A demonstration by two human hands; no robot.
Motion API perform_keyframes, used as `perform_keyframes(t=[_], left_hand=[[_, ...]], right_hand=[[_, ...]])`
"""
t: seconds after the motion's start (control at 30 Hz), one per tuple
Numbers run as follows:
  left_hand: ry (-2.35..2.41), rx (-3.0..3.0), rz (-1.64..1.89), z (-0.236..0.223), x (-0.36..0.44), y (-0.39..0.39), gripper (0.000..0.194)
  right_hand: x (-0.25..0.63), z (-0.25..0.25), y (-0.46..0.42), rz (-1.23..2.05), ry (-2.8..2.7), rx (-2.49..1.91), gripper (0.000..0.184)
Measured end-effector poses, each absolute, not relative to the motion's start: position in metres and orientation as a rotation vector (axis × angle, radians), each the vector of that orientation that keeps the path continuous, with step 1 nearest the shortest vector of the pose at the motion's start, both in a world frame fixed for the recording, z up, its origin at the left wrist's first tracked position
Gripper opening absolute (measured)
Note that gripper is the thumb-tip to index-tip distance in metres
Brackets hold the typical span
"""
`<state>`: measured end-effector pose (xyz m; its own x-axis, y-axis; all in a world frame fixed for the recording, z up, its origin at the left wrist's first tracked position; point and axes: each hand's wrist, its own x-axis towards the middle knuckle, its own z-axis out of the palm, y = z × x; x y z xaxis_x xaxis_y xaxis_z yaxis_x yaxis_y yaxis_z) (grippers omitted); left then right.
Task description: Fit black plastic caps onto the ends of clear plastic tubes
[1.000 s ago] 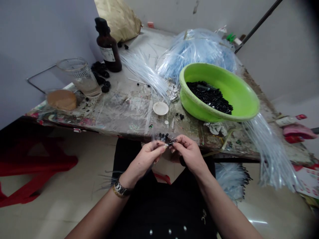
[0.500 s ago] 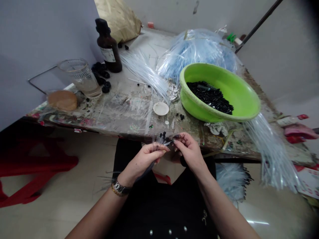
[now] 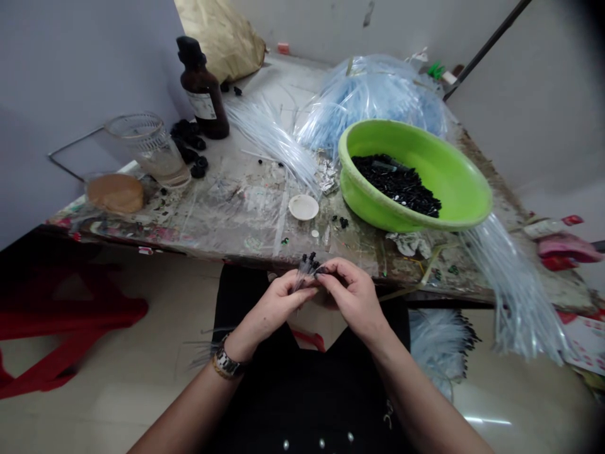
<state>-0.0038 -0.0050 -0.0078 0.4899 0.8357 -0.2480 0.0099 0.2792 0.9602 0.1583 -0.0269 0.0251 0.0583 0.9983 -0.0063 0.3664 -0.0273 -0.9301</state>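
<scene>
tube bundle [image 3: 302, 277] | thin, clear | black tips [image 3: 310, 258] | in left hand [image 3: 275, 302]

Through the head camera I look into what seems a small workshop: a stained, scuffed worktable [image 3: 217, 214] bears bundled clear strands [image 3: 378, 94], a green basin [image 3: 467, 183] of small black parts [image 3: 397, 186] and a labelled brown bottle [image 3: 205, 104].

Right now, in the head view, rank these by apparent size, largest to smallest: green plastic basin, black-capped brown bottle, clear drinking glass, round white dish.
1. Green plastic basin
2. Black-capped brown bottle and clear drinking glass: too alike to rank
3. Round white dish
</scene>
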Motion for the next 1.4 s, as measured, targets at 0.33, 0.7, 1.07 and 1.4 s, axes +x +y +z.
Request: perform_keyframes(t=[0.33, 0.7, 1.07, 1.4], left_hand=[[0.94, 1.026, 0.705, -0.006, -0.012, 0.001, 0.014], [1.057, 0.926, 0.826, -0.014, -0.006, -0.005, 0.02], [1.065, 0.859, 0.843, -0.009, -0.007, -0.007, 0.021], [1.062, 0.823, 0.876, -0.013, -0.006, -0.005, 0.021]], right_hand=[[0.161, 0.027, -0.025, 1.182, -1.246, -1.519, 0.009], [0.231, 0.002, 0.044, 0.246, -1.692, -1.759, 0.017], [0.225, -0.009, 0.065, 0.017, -1.939, -1.926, 0.018], [0.238, -0.004, 0.049, 0.433, -1.625, -1.834, 0.019]])
